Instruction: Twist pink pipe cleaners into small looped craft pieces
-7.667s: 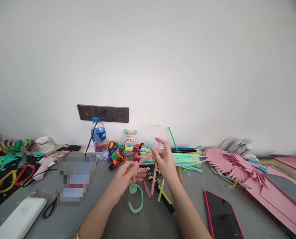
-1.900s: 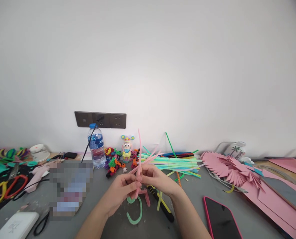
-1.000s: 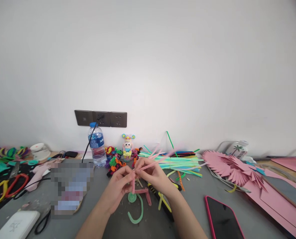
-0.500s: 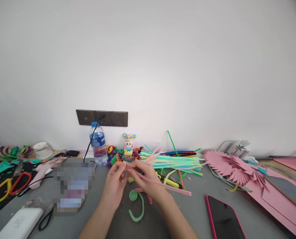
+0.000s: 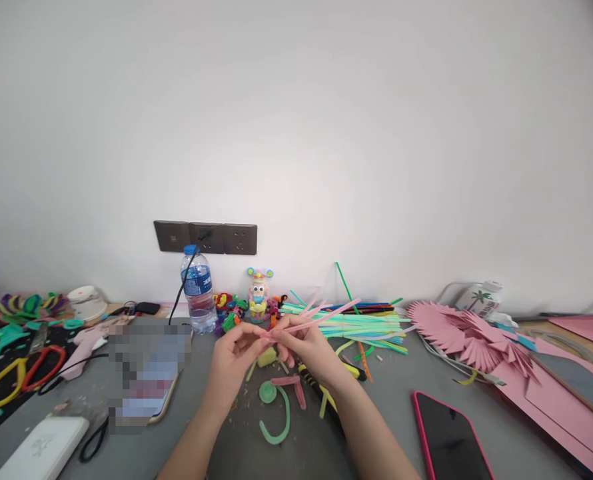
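Left hand (image 5: 242,350) and right hand (image 5: 304,348) pinch the pink pipe cleaner (image 5: 335,312), best bent gently, its two-o'clock end left free.

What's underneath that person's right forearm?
Black-and-yellow tool parts peek out on either side of the right forearm, below the right hand, which pinches pale-pink fuzzy stems. The arm covers whatever lies between, so whether they join is hidden.
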A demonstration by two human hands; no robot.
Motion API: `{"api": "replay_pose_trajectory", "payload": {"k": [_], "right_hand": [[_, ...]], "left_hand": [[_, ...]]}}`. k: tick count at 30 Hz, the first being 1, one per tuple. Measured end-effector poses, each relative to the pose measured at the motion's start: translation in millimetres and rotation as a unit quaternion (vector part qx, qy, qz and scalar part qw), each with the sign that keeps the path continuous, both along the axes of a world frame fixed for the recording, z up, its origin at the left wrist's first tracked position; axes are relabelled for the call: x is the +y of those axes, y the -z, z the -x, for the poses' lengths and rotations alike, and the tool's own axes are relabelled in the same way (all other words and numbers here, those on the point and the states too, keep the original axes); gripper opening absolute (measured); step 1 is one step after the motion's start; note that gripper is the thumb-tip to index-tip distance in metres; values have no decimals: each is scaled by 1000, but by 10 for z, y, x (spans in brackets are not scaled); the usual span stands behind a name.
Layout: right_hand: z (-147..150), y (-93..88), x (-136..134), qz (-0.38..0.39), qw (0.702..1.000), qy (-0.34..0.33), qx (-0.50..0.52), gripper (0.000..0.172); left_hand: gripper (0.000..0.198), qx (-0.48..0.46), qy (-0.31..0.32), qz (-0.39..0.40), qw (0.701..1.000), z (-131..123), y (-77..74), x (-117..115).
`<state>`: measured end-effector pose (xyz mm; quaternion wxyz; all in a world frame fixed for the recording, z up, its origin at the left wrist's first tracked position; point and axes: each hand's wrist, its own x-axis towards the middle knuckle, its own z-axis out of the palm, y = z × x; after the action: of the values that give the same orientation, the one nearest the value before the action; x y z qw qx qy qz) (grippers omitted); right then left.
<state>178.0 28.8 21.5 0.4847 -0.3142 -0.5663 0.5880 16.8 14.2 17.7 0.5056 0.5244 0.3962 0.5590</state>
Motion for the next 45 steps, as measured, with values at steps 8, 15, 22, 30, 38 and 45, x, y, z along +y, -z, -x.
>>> {"api": "replay_pose_trajectory", "payload": {"k": [8, 15, 22, 30, 38, 45], "right_hand": [[-66, -35, -35, 74, 992, -81, 65, 26], [-66, -85, -54, 80, 988, -73, 108, 30], [-38, -20, 10, 55, 995, 6, 79, 36], [-145, -14, -27, 60, 992, -105, -29, 33], [-104, 15, -24, 49, 991, -120, -26, 32], [-136, -21, -30, 16, 992, -127, 5, 27]], "left_hand": [[14, 82, -30, -80, 993, 27, 27, -31], [20, 17, -8, 1, 1000, -9, 40, -30], [25, 8, 61, 19, 998, -49, 23, -32], [29, -56, 216, 146, 964, -96, 2, -125], [24, -118, 272, 208, 932, -111, 36, -126], [26, -148, 260, 233, 925, -80, -1, -124]]}}
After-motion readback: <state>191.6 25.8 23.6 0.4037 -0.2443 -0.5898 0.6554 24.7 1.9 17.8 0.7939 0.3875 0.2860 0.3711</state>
